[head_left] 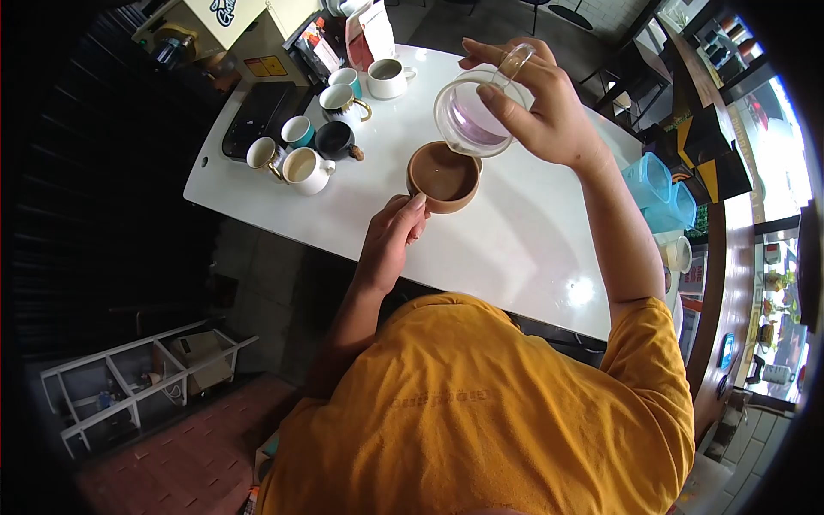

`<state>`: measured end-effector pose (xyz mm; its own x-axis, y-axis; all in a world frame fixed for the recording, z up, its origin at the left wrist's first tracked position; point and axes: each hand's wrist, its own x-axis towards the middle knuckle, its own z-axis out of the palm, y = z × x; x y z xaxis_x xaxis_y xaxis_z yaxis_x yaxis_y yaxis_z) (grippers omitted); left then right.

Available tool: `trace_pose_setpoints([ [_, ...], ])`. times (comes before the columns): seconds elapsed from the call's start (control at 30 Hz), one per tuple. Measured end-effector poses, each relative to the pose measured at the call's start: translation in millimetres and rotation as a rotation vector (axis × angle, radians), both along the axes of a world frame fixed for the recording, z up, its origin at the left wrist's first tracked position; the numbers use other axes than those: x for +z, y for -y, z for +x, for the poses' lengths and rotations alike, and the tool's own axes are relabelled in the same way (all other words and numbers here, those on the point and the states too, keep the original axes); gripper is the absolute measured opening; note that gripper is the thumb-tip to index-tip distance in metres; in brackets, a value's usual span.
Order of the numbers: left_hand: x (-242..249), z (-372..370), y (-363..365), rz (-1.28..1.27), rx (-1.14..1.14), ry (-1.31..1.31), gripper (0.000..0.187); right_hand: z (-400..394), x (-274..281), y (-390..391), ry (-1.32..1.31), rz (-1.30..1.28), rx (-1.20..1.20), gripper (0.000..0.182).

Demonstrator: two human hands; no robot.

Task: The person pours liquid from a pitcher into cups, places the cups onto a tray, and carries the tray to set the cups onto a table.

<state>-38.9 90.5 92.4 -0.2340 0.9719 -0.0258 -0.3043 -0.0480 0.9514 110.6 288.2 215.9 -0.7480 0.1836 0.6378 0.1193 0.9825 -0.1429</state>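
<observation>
My left hand (396, 227) grips the handle side of a brown cup (445, 178), its thumb near the rim. The cup stands over the white table, its inside facing up toward me. Above and to the right of it, my right hand (549, 107) holds a clear glass jug (470, 118) by its looped handle, the thumb pressed against the glass. A faintly purple tint shows low inside the jug, which is tilted. The lower rim of the jug overlaps the cup's far right edge in this view.
Several mugs, among them a white mug (306, 171) and a black mug (336, 140), crowd the left of the white table (515, 249). A machine with a black tray (262, 118) stands behind them. Blue plastic containers (650, 180) sit at the right.
</observation>
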Motion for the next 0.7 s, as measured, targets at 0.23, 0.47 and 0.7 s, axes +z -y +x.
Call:
trace_pose_setpoints([
  [0.23, 2, -4, 7, -0.033, 0.035, -0.002, 0.031, -17, 18, 16, 0.074, -0.015, 0.070, 0.029],
  [0.47, -8, -7, 7, -0.055, 0.063, 0.091, 0.035, -26, 21, 16, 0.089, 0.022, 0.155, 0.028],
  [0.7, -16, -10, 9, -0.074, 0.072, 0.123, 0.029, -29, 18, 19, 0.101, 0.036, 0.167, 0.029],
])
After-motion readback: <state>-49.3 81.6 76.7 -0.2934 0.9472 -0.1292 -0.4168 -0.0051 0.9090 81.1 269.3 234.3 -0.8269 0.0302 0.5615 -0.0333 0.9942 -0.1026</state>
